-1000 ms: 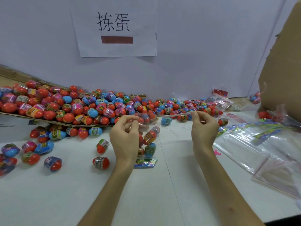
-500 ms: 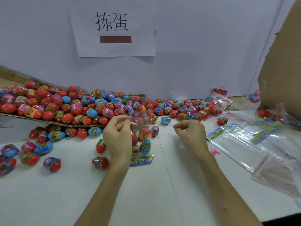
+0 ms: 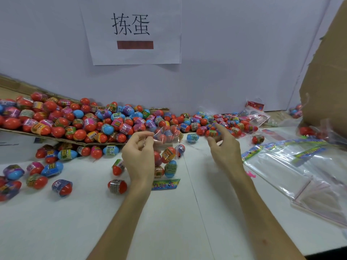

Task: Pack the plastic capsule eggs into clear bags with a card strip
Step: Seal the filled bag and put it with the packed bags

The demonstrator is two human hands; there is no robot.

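Note:
A clear bag hangs upright over the white table. Several capsule eggs show through it, and a colourful card strip lies along its bottom edge on the table. My left hand pinches the bag's top left corner between thumb and fingers. To the right of the bag, my right hand is apart from it, its fingers loosely spread with nothing visibly in them, close to the front of the egg heap.
A big heap of red, blue and pink capsule eggs lies on a cardboard sheet along the wall. Loose eggs are scattered at the left. Empty clear bags with card strips are stacked at the right, below a cardboard box.
My right hand has left the top of the bag and moved right and up, its fingers loosening. My left hand keeps its pinch on the bag, almost unmoved.

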